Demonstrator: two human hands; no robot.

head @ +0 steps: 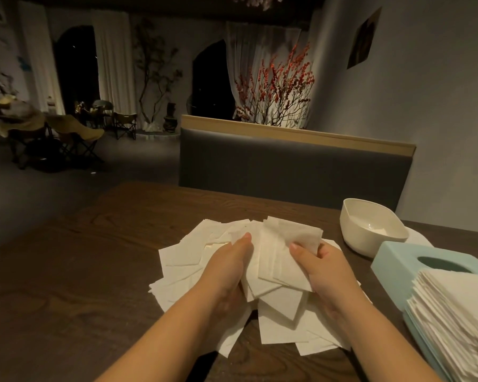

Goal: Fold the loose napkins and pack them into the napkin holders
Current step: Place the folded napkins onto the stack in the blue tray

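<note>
Napkins: a loose white pile (pixel 204 271) fans out over the surface (pixel 80 285), directly under and around both hands, spreading mostly to their left and toward the person.
Held bundle: a small sheaf of napkins (pixel 276 255) is raised between the hands, its long axis running away from the person, far end tipped slightly to the right.
Left hand: the left hand (pixel 232 268) grips the sheaf's left edge, thumb on top and fingers curled beneath.
Right hand: the right hand (pixel 323 268) pinches the sheaf's right side, thumb pressing the upper sheet.
Holders: a white bowl-shaped holder (pixel 370 227) sits beyond and to the right of the right hand; a pale blue box holder (pixel 392 260) lies just right of that hand, nearer the person.
Stacked napkins: a squared stack (pixel 453 312) rests on a blue piece at the right, close by the right forearm.
Deciding relation: both holders lie to the right, so the right hand is much the nearer; the left would have to cross over the pile.
Likely step: squaring or folding the sheaf, judged from the two-sided grip; packing looks not yet begun for this bundle.
</note>
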